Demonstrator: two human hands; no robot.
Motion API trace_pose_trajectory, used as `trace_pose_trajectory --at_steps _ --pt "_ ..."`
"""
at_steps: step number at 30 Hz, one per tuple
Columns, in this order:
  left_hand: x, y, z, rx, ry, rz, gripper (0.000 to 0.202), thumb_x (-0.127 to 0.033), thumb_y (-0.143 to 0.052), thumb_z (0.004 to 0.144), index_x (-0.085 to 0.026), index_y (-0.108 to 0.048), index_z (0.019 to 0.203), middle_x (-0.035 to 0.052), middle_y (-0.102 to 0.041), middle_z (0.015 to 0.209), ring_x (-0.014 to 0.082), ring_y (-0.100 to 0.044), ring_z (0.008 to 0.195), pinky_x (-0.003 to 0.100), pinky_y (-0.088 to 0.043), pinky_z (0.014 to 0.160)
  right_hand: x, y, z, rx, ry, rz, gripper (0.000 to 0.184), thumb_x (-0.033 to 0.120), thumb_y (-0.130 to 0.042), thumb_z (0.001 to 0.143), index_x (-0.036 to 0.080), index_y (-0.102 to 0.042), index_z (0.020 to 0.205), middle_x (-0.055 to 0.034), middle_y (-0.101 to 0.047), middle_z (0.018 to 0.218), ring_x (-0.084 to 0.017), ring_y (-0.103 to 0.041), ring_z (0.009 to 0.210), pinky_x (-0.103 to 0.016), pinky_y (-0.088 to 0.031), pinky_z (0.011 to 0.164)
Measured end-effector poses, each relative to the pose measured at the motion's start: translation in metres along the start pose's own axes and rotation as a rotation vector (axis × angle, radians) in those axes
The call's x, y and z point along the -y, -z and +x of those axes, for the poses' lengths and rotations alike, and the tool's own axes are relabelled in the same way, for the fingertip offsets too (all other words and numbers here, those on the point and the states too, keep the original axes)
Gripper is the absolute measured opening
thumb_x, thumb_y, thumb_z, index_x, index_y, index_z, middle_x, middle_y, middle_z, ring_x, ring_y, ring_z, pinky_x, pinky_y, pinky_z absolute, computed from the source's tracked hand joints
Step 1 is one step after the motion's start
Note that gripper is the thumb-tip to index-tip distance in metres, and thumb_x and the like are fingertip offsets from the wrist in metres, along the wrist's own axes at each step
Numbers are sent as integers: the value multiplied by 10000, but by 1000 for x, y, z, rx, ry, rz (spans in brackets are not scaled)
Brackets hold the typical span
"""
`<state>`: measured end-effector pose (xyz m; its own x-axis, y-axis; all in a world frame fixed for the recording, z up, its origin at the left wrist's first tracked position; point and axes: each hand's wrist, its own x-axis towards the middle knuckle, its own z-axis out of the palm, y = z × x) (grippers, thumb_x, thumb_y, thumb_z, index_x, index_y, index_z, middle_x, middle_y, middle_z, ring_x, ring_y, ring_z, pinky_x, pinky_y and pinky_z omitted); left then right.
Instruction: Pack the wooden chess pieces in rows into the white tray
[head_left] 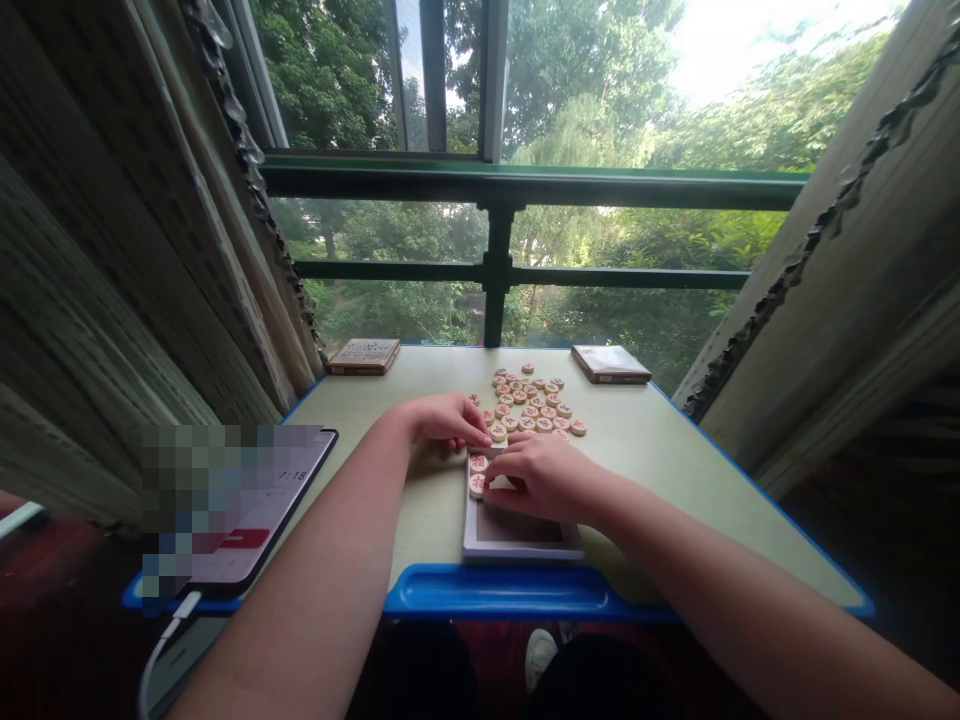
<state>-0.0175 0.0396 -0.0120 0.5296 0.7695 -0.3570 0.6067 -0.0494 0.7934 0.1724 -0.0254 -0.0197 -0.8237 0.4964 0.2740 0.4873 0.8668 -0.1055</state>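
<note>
Several round wooden game discs (534,402) with red and dark marks lie loose in the middle of the pale green table (660,470). A shallow grey tray (517,535) sits at the near edge with two discs (477,473) at its far left corner. My left hand (444,418) rests palm down beside the loose discs, its fingertips pinched on one disc. My right hand (541,474) lies over the tray's far end, fingers curled and pressed down; what lies beneath them is hidden.
A phone (259,510) with a white cable lies at the left edge. A box lid (364,356) sits far left and a second flat box (609,364) far right. Curtains flank the table; a window railing (495,270) stands behind. A blue lip edges the table.
</note>
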Motion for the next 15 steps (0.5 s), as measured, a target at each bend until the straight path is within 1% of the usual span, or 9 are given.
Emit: trace_pose_trajectory --at_steps 2,7,15 --pt "-1 -1 0 -2 -2 2 432 -473 -754 510 -139 -707 779 20 -632 655 102 -496 568 229 -387 540 1 0 0 -7 7 10 137 297 -588 795 203 -686 818 -39 -633 721 -142 -549 690 -230 -372 614" --pt "-2 -2 -1 -26 -6 13 417 -462 -757 506 -135 -706 758 18 -626 642 102 -490 564 229 -381 534 -1 -2 1 -26 -8 2 153 308 -576 812 200 -684 791 -36 -631 713 -142 -548 690 -231 -375 621" --pt "5 2 3 2 -1 6 423 -470 -754 515 -154 -708 793 14 -633 644 106 -500 569 231 -387 541 -3 -1 0 0 -37 13 158 334 -594 800 221 -701 825 -41 -644 723 -148 -569 714 -224 -377 610"
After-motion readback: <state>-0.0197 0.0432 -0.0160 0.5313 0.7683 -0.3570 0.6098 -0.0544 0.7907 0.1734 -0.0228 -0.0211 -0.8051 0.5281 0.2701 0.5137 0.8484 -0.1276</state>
